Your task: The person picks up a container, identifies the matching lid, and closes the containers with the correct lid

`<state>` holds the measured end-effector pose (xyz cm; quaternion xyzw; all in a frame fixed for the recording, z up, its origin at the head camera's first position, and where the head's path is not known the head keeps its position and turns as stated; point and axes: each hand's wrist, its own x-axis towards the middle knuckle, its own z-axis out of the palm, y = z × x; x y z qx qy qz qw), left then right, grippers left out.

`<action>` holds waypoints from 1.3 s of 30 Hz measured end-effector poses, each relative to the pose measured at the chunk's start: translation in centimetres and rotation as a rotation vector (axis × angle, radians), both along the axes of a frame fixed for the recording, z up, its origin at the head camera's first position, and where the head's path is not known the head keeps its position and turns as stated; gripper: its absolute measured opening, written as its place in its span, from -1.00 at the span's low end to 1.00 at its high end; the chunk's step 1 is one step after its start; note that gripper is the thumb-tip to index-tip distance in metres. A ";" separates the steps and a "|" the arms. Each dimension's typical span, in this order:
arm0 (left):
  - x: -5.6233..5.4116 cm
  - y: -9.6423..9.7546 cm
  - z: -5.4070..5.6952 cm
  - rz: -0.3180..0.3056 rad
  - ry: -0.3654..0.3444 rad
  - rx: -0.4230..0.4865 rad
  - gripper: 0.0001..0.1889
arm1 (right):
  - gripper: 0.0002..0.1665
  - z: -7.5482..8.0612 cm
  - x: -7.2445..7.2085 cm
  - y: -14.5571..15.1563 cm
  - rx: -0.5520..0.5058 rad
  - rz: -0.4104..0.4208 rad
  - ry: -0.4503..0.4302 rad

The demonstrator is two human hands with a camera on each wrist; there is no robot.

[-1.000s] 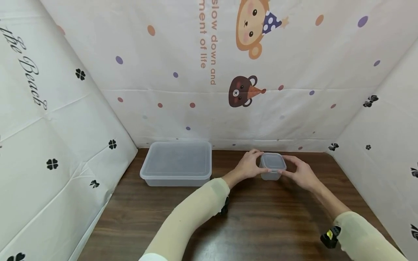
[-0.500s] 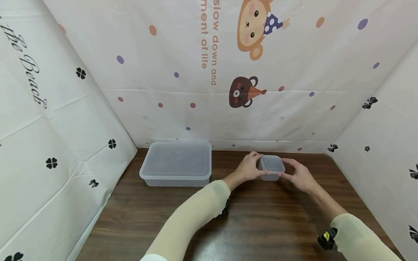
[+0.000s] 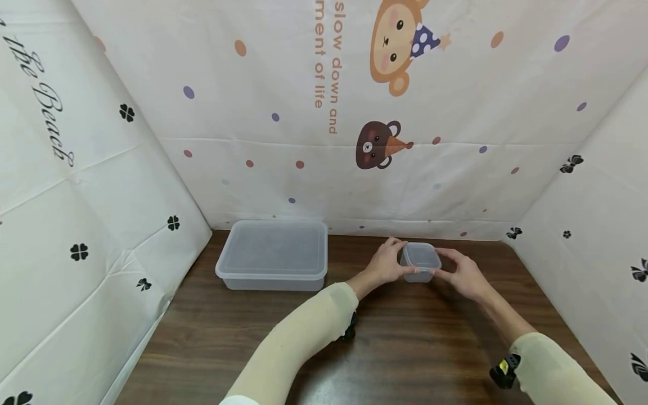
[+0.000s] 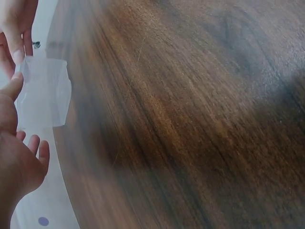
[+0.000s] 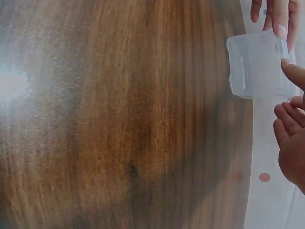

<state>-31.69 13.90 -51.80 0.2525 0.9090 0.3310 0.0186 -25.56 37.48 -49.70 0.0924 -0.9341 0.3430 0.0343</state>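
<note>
A small translucent plastic food container [image 3: 422, 256] with a lid stands toward the back right of the table in the head view. My left hand [image 3: 387, 264] grips its left side, thumb at the front edge of the lid and fingers behind. From the right, my right hand [image 3: 467, 275] holds it the same way, thumb at the front corner. Both wrist views show the container [image 4: 46, 93] side-on, with the thumbs near each other at the lid's rim [image 5: 284, 52]. The container looks empty.
A larger translucent lidded box [image 3: 275, 247] stands at the back left, near the wall. Dark wood-grain table [image 3: 395, 349] lies under both arms. Printed white sheets [image 3: 253, 129] rise behind and at both sides.
The lid and both thumbs sit slightly lower and a little further left in the head view. Both hands stay on the small container. The larger box has not moved.
</note>
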 end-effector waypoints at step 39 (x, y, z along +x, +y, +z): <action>0.0 -0.9 0.0 -0.048 -0.077 0.071 -0.09 | -0.25 -0.5 -0.1 -0.6 -0.024 0.008 0.053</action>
